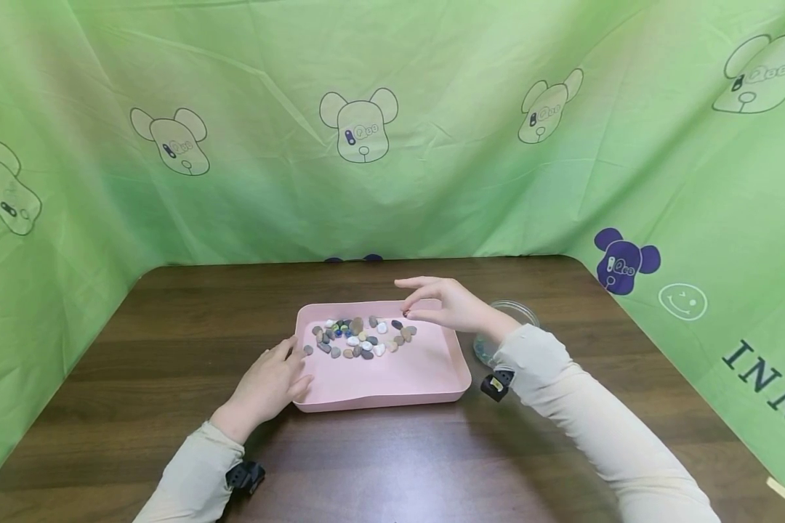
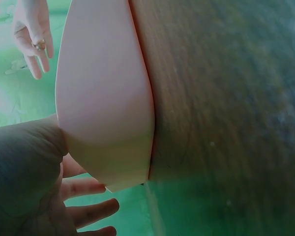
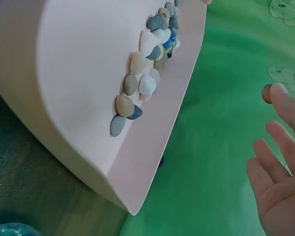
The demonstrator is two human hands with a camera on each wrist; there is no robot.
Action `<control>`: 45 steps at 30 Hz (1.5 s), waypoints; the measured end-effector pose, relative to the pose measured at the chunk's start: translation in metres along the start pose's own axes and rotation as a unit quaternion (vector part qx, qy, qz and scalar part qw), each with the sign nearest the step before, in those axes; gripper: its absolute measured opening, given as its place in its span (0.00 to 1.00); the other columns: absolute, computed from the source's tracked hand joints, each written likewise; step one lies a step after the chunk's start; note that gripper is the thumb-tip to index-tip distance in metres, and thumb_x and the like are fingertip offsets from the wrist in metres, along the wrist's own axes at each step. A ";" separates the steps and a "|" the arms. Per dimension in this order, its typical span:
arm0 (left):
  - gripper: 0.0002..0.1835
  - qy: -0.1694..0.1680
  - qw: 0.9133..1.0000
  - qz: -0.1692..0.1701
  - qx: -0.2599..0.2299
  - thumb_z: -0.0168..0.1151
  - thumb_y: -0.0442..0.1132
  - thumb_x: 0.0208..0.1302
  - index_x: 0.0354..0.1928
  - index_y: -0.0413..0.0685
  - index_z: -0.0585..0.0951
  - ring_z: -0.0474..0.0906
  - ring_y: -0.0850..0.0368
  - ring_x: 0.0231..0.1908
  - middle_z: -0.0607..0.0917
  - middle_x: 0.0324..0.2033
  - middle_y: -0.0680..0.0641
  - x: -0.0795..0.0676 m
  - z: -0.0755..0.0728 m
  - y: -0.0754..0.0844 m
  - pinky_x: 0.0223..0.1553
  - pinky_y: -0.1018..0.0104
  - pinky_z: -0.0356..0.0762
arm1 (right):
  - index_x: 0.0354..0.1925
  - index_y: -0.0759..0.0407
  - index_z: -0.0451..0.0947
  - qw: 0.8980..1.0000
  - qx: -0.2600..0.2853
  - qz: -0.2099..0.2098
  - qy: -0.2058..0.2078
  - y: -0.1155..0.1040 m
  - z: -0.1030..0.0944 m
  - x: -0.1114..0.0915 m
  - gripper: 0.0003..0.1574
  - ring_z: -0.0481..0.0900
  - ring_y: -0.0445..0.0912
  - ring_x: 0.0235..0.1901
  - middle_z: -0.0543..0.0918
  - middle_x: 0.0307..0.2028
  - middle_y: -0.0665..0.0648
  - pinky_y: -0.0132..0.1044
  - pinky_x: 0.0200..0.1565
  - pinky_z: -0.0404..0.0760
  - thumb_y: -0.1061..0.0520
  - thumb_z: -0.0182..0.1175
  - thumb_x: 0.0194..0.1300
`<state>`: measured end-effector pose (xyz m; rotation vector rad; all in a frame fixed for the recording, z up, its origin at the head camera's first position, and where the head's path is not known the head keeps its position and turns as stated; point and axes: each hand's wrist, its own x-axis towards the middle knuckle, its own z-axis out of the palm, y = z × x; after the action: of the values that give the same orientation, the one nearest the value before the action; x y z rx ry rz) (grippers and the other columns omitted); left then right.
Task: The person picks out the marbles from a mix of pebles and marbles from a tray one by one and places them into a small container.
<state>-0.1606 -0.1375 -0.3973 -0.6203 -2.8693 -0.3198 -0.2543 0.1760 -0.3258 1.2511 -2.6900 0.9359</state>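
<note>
My right hand is raised over the back right of a pink tray, pinching a small round brown stone between thumb and index finger; its other fingers are spread. Pebbles in grey, white and tan lie inside the tray in a loose, roughly oval arrangement. Among them sit a few shiny blue and green marbles. At the tray's left side, my left hand touches the rim, its fingers fairly straight and loosely spread in the left wrist view.
A clear glass jar with bluish-green contents stands right of the tray, partly hidden by my right forearm. Under everything is a dark wooden table. Green printed cloth hangs behind it and at both sides.
</note>
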 end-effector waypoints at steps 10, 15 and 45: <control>0.22 0.006 1.000 0.003 0.009 0.61 0.44 0.59 0.51 0.36 0.78 0.72 0.40 0.57 0.74 0.57 0.32 -0.001 -0.001 0.000 0.58 0.43 0.69 | 0.37 0.53 0.85 1.000 0.006 0.014 0.021 0.003 -0.005 -0.015 0.07 0.70 0.56 0.63 0.75 0.60 0.61 0.52 0.63 0.67 0.59 0.64 0.57; 0.21 0.022 1.000 0.008 0.018 0.62 0.43 0.57 0.49 0.36 0.78 0.73 0.40 0.56 0.75 0.55 0.32 -0.001 -0.002 0.000 0.57 0.44 0.70 | 0.37 0.52 0.85 0.999 0.016 0.035 0.034 0.005 -0.009 -0.023 0.08 0.69 0.55 0.63 0.74 0.61 0.60 0.53 0.63 0.67 0.59 0.64 0.57; 0.22 0.039 0.999 0.008 0.025 0.63 0.44 0.56 0.50 0.36 0.77 0.74 0.40 0.55 0.76 0.54 0.32 -0.002 -0.001 0.000 0.57 0.45 0.71 | 0.39 0.52 0.84 0.988 0.018 0.101 0.111 0.027 -0.020 -0.076 0.08 0.75 0.36 0.53 0.75 0.60 0.57 0.25 0.47 0.72 0.56 0.63 0.59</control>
<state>-0.1587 -0.1383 -0.3971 -0.6072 -2.7881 -0.2626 -0.2261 0.2525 -0.3437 0.8323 -2.6654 1.0796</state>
